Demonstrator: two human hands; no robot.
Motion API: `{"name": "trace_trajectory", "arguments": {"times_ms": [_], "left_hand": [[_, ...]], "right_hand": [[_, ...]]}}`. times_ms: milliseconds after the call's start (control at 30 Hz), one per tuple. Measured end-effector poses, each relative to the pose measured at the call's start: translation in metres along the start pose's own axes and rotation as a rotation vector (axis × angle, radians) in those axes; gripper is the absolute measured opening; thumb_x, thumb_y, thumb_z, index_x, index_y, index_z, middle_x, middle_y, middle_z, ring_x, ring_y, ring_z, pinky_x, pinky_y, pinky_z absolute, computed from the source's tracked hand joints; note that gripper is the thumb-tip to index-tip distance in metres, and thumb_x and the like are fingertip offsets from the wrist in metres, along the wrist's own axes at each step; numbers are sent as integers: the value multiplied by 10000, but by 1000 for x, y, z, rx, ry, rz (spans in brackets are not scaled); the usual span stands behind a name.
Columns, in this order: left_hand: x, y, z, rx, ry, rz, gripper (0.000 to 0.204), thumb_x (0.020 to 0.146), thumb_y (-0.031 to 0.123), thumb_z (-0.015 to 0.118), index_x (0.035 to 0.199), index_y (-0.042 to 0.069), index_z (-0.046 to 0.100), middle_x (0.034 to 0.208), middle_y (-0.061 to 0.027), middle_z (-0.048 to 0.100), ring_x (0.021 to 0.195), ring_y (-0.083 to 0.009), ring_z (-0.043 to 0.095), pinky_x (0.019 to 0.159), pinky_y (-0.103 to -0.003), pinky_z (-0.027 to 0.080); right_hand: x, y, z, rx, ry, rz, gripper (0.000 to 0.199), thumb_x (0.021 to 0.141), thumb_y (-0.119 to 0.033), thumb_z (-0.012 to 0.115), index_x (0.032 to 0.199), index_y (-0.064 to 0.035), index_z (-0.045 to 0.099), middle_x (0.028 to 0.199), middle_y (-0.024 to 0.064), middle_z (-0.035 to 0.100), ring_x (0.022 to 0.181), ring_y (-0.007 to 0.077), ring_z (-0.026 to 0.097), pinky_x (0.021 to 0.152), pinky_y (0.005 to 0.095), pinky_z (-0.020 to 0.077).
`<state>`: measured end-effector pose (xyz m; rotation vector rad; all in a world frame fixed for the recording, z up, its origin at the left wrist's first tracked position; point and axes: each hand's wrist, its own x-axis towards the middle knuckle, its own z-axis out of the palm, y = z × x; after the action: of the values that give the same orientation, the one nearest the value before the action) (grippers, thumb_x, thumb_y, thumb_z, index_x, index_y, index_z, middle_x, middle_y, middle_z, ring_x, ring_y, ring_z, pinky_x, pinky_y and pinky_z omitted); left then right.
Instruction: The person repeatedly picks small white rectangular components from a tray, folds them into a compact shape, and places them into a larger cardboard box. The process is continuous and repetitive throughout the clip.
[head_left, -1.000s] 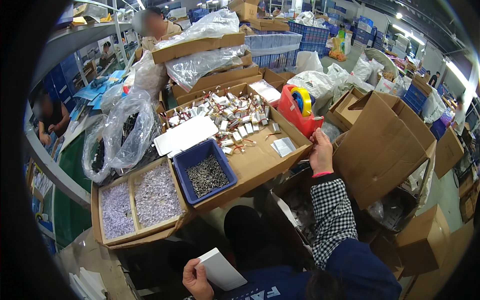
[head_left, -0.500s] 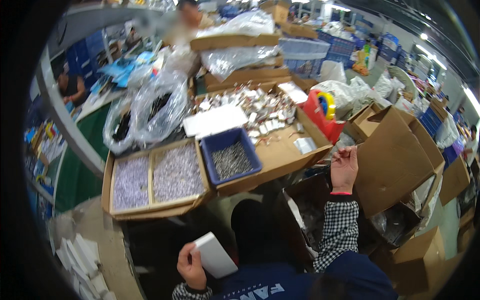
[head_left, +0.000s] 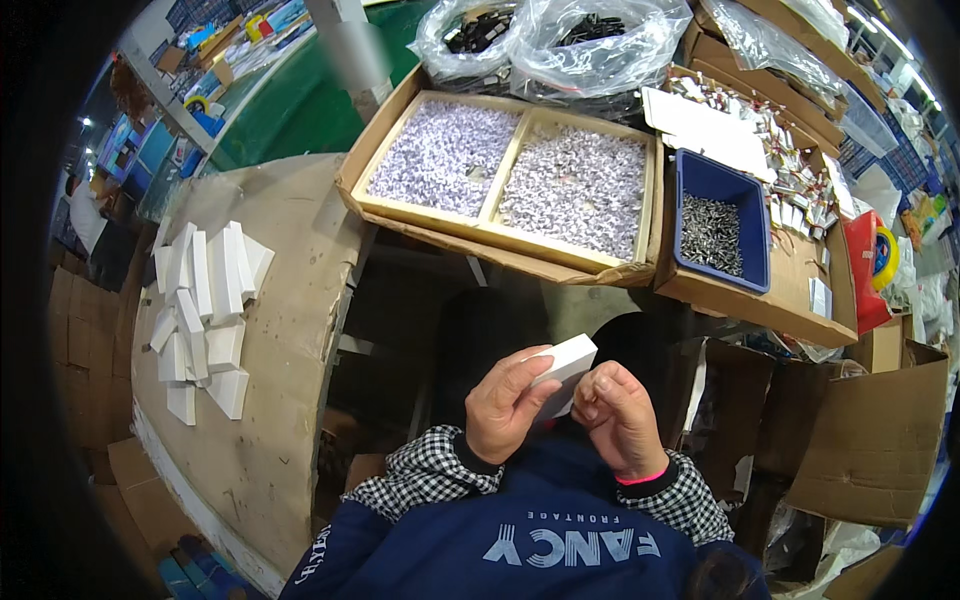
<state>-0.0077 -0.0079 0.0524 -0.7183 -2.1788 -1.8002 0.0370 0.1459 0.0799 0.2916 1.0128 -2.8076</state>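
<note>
In front of my chest, my left hand (head_left: 503, 408) is closed around a white box (head_left: 568, 358), flat and oblong, held tilted with one end up. My right hand (head_left: 620, 418) is right beside it, fingers curled in a pinch close to the box's edge. Whatever those fingertips may hold is too small or hidden to make out. Beyond the hands, a wooden divided tray (head_left: 490, 203) carries many small whitish pieces in two compartments. To its right a blue plastic bin (head_left: 728, 174) contains small dark metal parts.
Several white boxes (head_left: 230, 270) lie heaped on a cardboard-covered table (head_left: 280, 400) at left. Clear plastic bags (head_left: 600, 70) with black parts stand behind the tray. Small white parts with wires (head_left: 795, 180) fill a carton at right. An open cardboard box (head_left: 870, 440) stands low at right.
My right hand has come from the cartons at right to the white box. My left hand has raised the box in front of me. The view has swung left and downward.
</note>
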Motion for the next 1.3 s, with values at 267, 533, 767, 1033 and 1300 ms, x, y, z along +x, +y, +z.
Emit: {"name": "trace_trajectory", "arguments": {"times_ms": [267, 533, 767, 1033, 1300], "left_hand": [[3, 1, -4, 123, 61, 159, 374, 765, 104, 750, 1107, 37, 615, 1086, -169, 647, 913, -276, 669, 737, -310, 564], [3, -4, -6, 125, 75, 194, 397, 757, 113, 757, 1112, 18, 605, 1090, -179, 645, 906, -278, 671, 732, -307, 565], [0, -11, -5, 33, 70, 215, 459, 749, 112, 767, 1154, 24, 569, 1103, -187, 641, 919, -286, 669, 736, -316, 564], [-1, -15, -4, 14, 60, 271, 511, 744, 100, 771, 1192, 29, 535, 1112, -202, 635, 920, -294, 670, 733, -316, 563], [-1, -16, -3, -9, 58, 295, 524, 740, 93, 774, 1195, 21, 524, 1102, -218, 634, 931, -309, 670, 754, -336, 569]], "right_hand": [[7, 7, 12, -33, 103, 20, 124, 910, -179, 610, 870, -70, 566, 787, 12, 568, 650, 83, 451, 608, 236, 367], [10, 8, 17, -43, 99, 43, 131, 912, -177, 609, 860, -64, 569, 786, 11, 574, 662, 85, 469, 622, 231, 383], [10, 0, 18, -144, 116, 89, 131, 888, -170, 640, 860, -55, 584, 769, 6, 577, 659, 67, 479, 605, 208, 384], [9, -1, 20, -213, 155, 64, 142, 881, -173, 655, 850, -53, 585, 714, -8, 556, 631, 55, 472, 574, 194, 369], [8, -1, 22, -252, 172, 37, 145, 884, -168, 653, 836, -52, 581, 704, -15, 551, 631, 47, 466, 575, 190, 366]]}}
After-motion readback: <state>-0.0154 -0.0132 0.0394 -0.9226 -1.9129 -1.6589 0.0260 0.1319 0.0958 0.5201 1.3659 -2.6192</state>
